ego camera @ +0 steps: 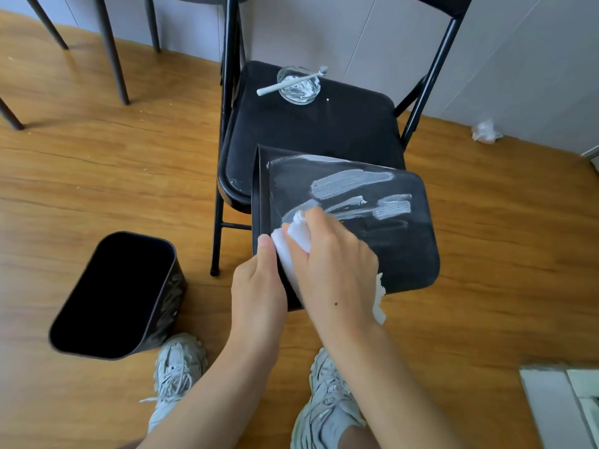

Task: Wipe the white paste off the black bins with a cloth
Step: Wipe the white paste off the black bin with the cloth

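Head view, sole item of record. A black bin lay tipped on its side, its far end propped on the seat of a black folding chair, one broad wall turned up toward the camera, apparently so the soiled face could be reached. The left hand formed a grip on the near edge of that bin, thumb on top and fingers curled under the rim, judged to steady it against the wiping pressure. The right hand was clamped on a bunched white cloth, pressing it to the wall just beside the left thumb. Beyond the right grip, streaks of white paste remained in several bands across the upper wall; the patch nearer the cloth looked thinner and smeared, so the wiping was judged partly done. Left of the left grip, well apart on the wooden floor, stood a second black bin, upright, with pale marks on its side, likely awaiting its turn. Far beyond both grips, on the chair seat, a glass dish held white paste, a toothbrush resting across it.
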`<action>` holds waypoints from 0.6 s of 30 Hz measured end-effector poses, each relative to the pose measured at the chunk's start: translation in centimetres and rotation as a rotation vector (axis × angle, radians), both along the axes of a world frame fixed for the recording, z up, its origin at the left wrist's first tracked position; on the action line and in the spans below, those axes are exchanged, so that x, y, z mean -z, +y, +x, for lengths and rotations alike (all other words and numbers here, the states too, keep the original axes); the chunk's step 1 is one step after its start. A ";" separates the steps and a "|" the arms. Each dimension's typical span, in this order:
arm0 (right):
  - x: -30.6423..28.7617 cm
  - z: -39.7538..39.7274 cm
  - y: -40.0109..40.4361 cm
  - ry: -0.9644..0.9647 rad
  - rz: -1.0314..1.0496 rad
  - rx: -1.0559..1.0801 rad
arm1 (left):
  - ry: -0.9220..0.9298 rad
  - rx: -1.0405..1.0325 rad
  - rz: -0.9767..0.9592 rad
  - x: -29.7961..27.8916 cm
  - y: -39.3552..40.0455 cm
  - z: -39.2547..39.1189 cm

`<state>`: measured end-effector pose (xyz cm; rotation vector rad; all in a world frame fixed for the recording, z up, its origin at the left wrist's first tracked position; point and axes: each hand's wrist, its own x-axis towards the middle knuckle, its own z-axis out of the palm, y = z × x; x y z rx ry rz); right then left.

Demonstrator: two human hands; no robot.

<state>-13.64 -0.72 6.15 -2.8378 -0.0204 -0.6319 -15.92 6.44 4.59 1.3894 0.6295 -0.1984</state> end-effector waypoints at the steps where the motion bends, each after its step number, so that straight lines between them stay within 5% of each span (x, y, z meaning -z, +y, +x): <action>1: 0.1 -0.6 -0.1 0.004 0.008 -0.004 | -0.005 -0.007 -0.007 0.0 -0.1 -0.1; 6: 0.6 -2.3 -1.5 0.015 -0.033 -0.074 | 0.028 -0.018 -0.003 -0.5 -0.5 -0.5; 18: 0.3 0.6 -9.5 -0.037 0.139 0.277 | 0.071 -0.096 -0.011 0.1 -1.0 -0.6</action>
